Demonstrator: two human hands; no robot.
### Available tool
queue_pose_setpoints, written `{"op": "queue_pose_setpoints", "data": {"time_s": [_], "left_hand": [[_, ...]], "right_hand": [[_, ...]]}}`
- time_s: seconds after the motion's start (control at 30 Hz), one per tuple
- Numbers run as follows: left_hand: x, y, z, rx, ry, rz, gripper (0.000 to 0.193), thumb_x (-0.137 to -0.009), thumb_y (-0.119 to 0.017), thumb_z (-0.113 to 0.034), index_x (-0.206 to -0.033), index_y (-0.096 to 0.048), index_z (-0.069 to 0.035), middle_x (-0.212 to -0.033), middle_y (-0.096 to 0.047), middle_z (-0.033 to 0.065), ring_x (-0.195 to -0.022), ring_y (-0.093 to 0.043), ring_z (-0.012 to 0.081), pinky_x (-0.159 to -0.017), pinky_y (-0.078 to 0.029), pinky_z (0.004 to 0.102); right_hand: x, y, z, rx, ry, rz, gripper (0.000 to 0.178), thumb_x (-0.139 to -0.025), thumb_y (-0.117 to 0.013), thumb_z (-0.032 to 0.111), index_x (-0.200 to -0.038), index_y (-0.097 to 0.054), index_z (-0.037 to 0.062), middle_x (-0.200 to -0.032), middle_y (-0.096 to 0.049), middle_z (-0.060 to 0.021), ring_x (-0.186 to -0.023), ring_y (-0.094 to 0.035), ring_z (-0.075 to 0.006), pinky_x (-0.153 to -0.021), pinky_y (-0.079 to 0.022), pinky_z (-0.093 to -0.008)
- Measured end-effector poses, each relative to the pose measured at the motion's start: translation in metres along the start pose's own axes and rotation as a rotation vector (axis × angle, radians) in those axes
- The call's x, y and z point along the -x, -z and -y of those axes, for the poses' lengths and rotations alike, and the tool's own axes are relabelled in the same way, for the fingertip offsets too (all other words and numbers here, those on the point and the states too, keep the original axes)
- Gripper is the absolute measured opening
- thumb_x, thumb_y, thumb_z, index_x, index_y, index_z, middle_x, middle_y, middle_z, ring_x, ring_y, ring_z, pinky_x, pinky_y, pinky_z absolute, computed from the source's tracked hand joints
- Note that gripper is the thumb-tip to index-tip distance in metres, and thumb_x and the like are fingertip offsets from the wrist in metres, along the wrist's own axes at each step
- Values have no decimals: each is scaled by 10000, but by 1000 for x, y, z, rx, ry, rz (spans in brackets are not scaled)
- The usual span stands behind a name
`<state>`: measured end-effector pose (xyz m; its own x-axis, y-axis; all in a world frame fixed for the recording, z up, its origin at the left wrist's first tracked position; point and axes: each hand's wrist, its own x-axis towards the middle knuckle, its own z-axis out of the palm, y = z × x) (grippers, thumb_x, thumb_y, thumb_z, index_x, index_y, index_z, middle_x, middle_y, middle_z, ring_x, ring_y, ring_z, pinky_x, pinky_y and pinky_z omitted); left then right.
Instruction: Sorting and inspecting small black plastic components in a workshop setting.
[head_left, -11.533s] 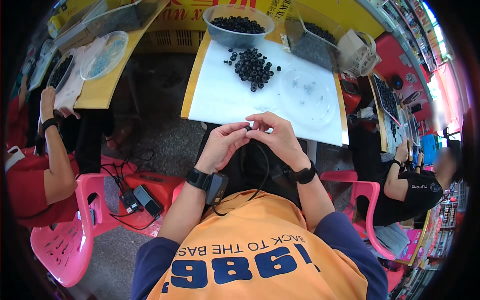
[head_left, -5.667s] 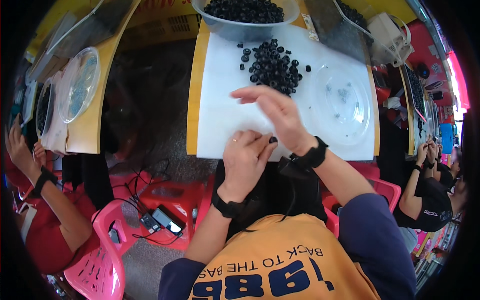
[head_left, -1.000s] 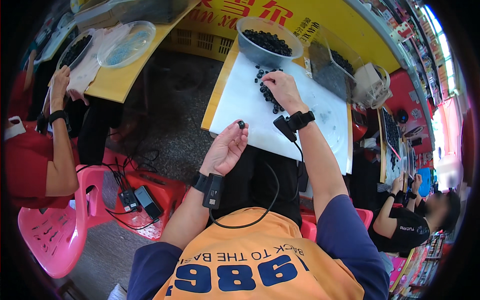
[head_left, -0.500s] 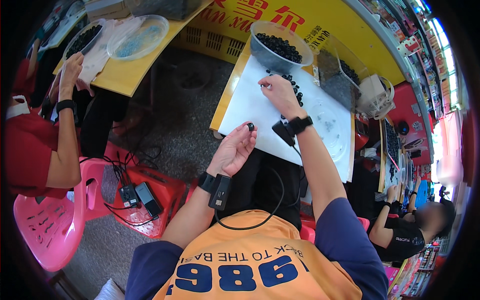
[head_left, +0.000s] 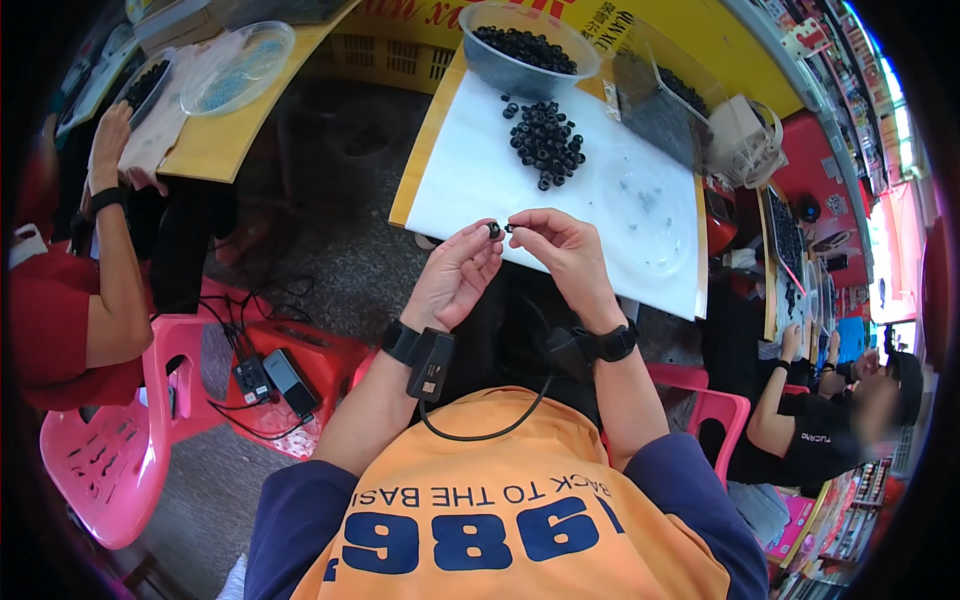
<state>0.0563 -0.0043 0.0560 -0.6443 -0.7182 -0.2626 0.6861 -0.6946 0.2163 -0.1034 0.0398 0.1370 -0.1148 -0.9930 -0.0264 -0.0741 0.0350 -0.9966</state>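
Note:
My left hand (head_left: 452,278) pinches a small black round part with a hole (head_left: 493,230) between thumb and fingertips. Close beside it, my right hand (head_left: 570,262) is closed in a pinch on a tiny dark piece (head_left: 509,228), too small to make out. The two pieces nearly meet above the near edge of a white work surface (head_left: 455,165). Farther up that surface lies a loose pile of similar black round parts (head_left: 546,146). Behind the pile stands a translucent bowl (head_left: 490,72) filled with more of them.
Right of the pile sits a clear shallow dish (head_left: 655,268) with small pale pieces. A clear bin (head_left: 640,105) with black parts and a white bag (head_left: 745,140) stand beyond. Co-workers sit at left and right. A red stool (head_left: 310,350) carries cables and a black device.
My right hand has come back from beside the black pile to meet my left hand, which stays near the table's edge. The pile now shows fully. The view has shifted slightly.

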Motion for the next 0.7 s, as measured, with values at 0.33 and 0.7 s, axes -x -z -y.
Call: {"op": "queue_pose_setpoints", "data": {"time_s": [0.33, 0.7], "left_hand": [[-1, 2, 5, -49, -10, 10, 238, -972, -644, -77, -1193, -629, 10, -1050, -690, 70, -933, -672, 131, -840, -570, 248], [-2, -1, 3, -149, -53, -12, 243, -966, -659, -88, -1189, -640, 7, -1035, -692, 59, -926, -664, 124, -853, -559, 248]], "right_hand": [[3, -6, 6, 522, 223, -56, 169, -878, -699, 48, -1042, -728, 21, -944, -707, -94, -809, -676, -172, -713, -529, -275], [6, -6, -6, 450, 227, -112, 150, -865, -721, 23, -1014, -720, 1, -928, -712, -88, -803, -681, -147, -723, -535, -265]]}}
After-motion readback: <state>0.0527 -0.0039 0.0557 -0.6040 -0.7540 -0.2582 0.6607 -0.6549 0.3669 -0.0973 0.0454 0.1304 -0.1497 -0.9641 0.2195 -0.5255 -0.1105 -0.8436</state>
